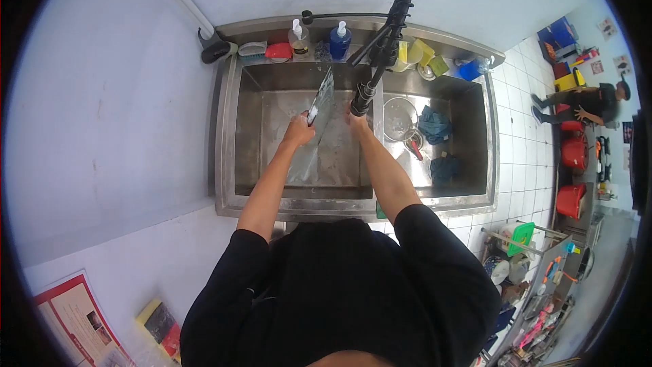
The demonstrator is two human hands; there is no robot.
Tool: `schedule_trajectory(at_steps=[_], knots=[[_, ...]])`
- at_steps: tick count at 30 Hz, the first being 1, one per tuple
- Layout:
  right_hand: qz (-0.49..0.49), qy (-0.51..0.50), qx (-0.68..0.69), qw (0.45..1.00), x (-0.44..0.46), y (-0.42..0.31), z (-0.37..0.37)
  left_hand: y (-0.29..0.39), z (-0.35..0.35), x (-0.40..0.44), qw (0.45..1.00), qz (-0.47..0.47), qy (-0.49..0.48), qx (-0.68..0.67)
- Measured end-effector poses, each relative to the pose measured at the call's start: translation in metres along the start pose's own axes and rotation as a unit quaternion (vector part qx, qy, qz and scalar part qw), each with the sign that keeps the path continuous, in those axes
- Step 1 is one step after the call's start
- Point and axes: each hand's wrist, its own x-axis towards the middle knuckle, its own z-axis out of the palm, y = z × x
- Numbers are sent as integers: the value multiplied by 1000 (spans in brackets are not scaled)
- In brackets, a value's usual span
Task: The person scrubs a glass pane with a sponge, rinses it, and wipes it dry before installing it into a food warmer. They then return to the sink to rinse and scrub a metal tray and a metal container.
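Over the left basin of a steel double sink [227, 143], my left hand [299, 130] is closed round the handle end of a flat, wet, shiny blade-like object [322, 98], tilted up toward the back wall. My right hand [356, 117] is at the head of a black spray hose [363, 98], near the divider, its fingers partly hidden behind the nozzle. Water lies on the basin floor below. In the right basin are a round strainer or bowl [400, 119], a red-handled item [415, 148] and dark blue cloths [435, 124].
Along the back ledge stand a clear pump bottle [299, 39], a blue pump bottle [340, 41], a brush [252, 49], a red item [278, 51] and yellow sponges [421, 52]. Far right, a person [587, 104] stands near red stools [574, 151]. A cluttered rack [536, 285] is at lower right.
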Motion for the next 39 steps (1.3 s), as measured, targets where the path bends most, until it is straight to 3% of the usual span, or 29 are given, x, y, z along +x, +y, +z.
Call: schedule_trajectory(at_steps=[2, 3, 5, 6, 8, 12, 14, 18, 20, 24, 26, 30, 32, 33, 35, 36, 37, 38, 39], knots=[[5, -97, 10, 995, -2, -5, -5, 0, 2, 0, 1000, 6, 2, 4], [5, -98, 11, 995, -1, -4, -6, -1, 3, 0, 1000, 9, 4, 8], [-154, -45, -205, 966, 1, -3, -5, -3, 3, 1, 1000, 11, 6, 12], [-153, -46, -205, 966, -9, -11, -3, -6, 5, 2, 1000, 13, 0, 13], [-314, 10, -187, 931, -39, -38, 2, -6, 5, 4, 1000, 15, -7, 14], [-298, -19, -201, 933, -47, -48, -6, -6, 9, 1, 1000, 18, 11, -3], [-144, 21, -295, 944, -48, -55, -5, -10, 11, 4, 999, 32, 32, -11], [-199, -14, -297, 934, -37, -43, -12, -3, 5, 2, 1000, 4, -13, 23], [-27, -84, -271, 958, -49, -61, -6, -3, 4, 2, 1000, -4, -17, 16], [-14, -92, -233, 968, -34, -38, -4, 1, 3, 0, 1000, -6, -10, 13], [-69, -159, -140, 975, -42, -46, -7, 2, 3, -1, 1000, -10, -12, 3], [-60, -105, -199, 973, -32, -43, -18, 1, 7, -1, 1000, -12, -17, 5], [-145, -137, -413, 889, -24, -45, -21, 3, 6, -1, 1000, -8, -17, 12], [-143, -136, -412, 890, -13, -27, -24, 2, 6, -2, 1000, -8, -14, 13], [-398, -98, -345, 844, 19, 20, -31, 3, 6, -1, 1000, -5, -10, 15], [-398, -96, -345, 845, 14, 13, -28, 3, 5, -2, 1000, -10, -13, 18], [-179, -136, -304, 926, 3, -4, -19, 4, 5, -2, 1000, -14, -15, 21], [50, -169, -246, 953, -7, -20, -10, 4, 5, -1, 1000, -12, -15, 23], [50, -169, -244, 954, -20, -34, -6, 3, 6, -1, 1000, -10, -12, 21]])
